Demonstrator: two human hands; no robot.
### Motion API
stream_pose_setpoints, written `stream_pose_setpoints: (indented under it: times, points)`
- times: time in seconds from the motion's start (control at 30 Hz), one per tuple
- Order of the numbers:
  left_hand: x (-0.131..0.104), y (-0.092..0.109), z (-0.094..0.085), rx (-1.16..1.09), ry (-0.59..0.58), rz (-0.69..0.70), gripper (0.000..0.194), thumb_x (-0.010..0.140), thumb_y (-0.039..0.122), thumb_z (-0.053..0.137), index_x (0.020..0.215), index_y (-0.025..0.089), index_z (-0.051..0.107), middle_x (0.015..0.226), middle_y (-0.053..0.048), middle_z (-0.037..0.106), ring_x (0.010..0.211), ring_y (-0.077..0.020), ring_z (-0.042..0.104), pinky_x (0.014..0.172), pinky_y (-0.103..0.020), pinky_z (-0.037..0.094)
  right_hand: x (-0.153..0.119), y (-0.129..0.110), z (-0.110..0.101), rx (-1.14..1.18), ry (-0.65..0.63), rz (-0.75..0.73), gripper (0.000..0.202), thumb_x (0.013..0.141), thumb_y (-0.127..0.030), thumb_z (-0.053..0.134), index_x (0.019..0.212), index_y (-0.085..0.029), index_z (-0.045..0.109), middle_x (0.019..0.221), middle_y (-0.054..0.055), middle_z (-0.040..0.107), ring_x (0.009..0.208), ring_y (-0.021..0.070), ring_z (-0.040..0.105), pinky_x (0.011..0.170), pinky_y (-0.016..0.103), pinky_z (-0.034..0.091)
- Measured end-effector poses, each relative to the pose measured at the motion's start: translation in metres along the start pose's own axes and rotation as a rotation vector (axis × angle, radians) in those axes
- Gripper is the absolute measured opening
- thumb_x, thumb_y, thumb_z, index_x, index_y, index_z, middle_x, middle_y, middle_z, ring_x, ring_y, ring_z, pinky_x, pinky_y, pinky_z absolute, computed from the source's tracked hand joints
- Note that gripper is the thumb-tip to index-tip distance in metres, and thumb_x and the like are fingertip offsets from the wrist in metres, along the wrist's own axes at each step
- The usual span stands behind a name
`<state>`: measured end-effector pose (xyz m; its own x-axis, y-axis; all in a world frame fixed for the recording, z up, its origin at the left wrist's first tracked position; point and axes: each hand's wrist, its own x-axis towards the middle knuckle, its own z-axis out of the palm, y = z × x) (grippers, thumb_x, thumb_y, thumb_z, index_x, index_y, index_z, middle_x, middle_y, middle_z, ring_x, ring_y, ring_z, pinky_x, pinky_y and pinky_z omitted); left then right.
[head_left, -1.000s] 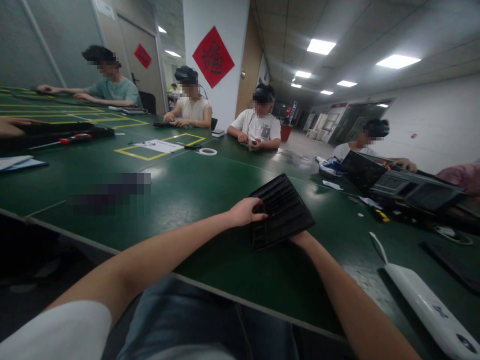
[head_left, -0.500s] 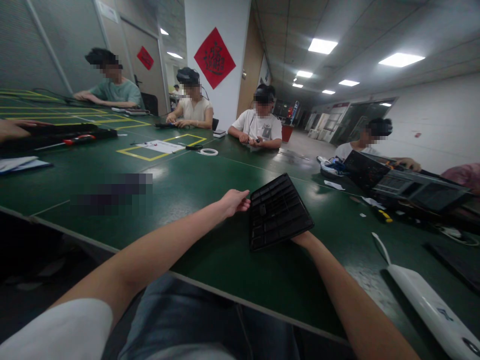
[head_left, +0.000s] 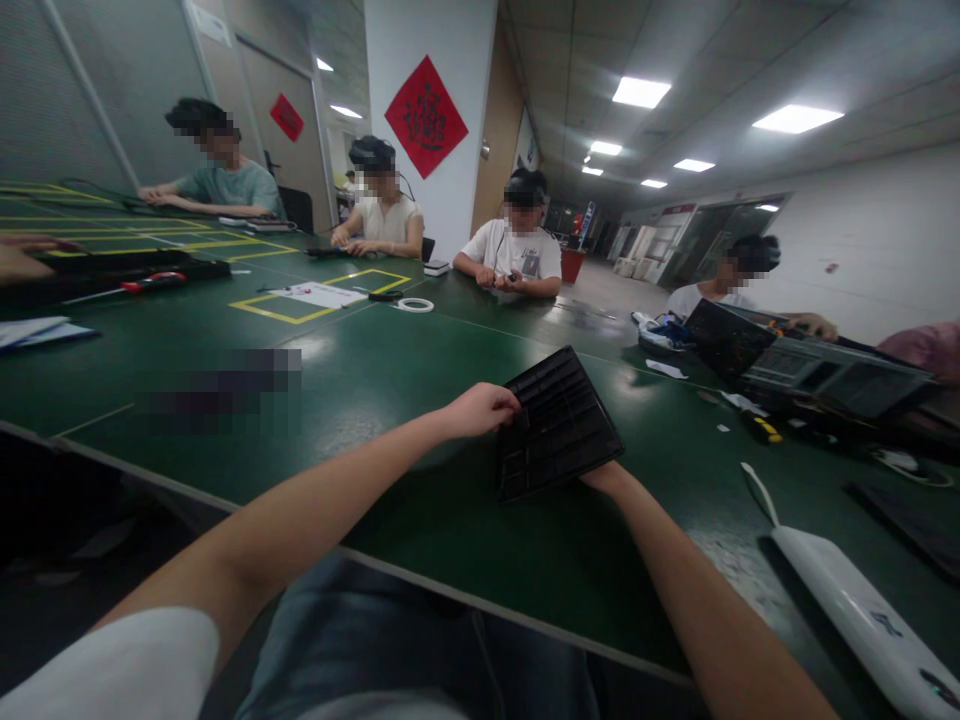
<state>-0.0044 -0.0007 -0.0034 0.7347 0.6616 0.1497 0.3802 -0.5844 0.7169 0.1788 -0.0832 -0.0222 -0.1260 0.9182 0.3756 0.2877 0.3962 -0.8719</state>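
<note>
A black tray [head_left: 562, 425] with many shallow compartments is held tilted above the green table, its compartment side facing me. My right hand [head_left: 602, 477] supports it from behind at the lower right edge, its fingers hidden by the tray. My left hand [head_left: 484, 408] is at the tray's left side, thumb and fingertips pinched together over a compartment. A small dark piece seems to be at the fingertips, too dark and small to name.
A white power strip [head_left: 847, 600] lies at right on the green table [head_left: 420, 350]. Beyond it are an open metal computer case [head_left: 832, 370] and a yellow-handled tool [head_left: 766, 430]. A white tape roll [head_left: 415, 305] and red-handled tool [head_left: 154, 283] lie farther left. Several people sit around.
My left hand has moved right from beside the tray's edge onto its compartments, and its fingers have closed together. The right hand and tray have stayed nearly still.
</note>
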Motion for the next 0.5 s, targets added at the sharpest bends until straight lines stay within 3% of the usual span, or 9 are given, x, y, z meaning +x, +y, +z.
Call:
stream_pose_setpoints:
  times: [0.1,0.3,0.4,0.5]
  points:
    - [-0.004,0.006,0.002,0.271,0.029,0.149,0.022,0.072,0.011,0.045,0.092,0.015,0.054,0.070,-0.001,0.058,0.060,-0.0107,0.052,0.056,-0.022,0.038,-0.002,0.001,-0.002,0.016,0.026,0.012,0.045,0.070,-0.047,0.051,0.105,-0.017,0.050,0.117,0.008,0.052,0.108,0.0180,0.049,0.098,0.033,0.038]
    - [-0.008,0.015,0.006,0.551,0.032,0.275,0.016,0.077,0.014,0.041,0.090,0.017,0.050,0.076,-0.006,0.059,0.072,-0.0190,0.054,0.064,-0.027,0.037,-0.003,0.000,-0.004,-0.133,0.001,-0.073,0.050,0.072,-0.049,0.049,0.110,-0.017,0.046,0.124,0.010,0.046,0.115,0.0209,0.043,0.102,0.035,0.032]
    - [-0.010,0.018,0.008,0.555,-0.024,0.308,0.012,0.077,0.015,0.043,0.085,0.018,0.052,0.078,-0.009,0.059,0.078,-0.0213,0.054,0.069,-0.029,0.036,-0.004,0.007,-0.007,-0.183,-0.008,-0.045,0.051,0.074,-0.050,0.044,0.111,-0.016,0.045,0.125,0.012,0.044,0.117,0.0218,0.040,0.103,0.035,0.030]
    - [-0.011,0.018,0.008,0.452,-0.010,0.299,0.020,0.076,0.015,0.046,0.094,0.018,0.052,0.084,-0.009,0.059,0.081,-0.0211,0.054,0.072,-0.029,0.036,-0.003,0.013,-0.009,-0.210,-0.026,-0.061,0.053,0.074,-0.050,0.044,0.114,-0.016,0.044,0.128,0.012,0.040,0.120,0.0227,0.037,0.105,0.036,0.026]
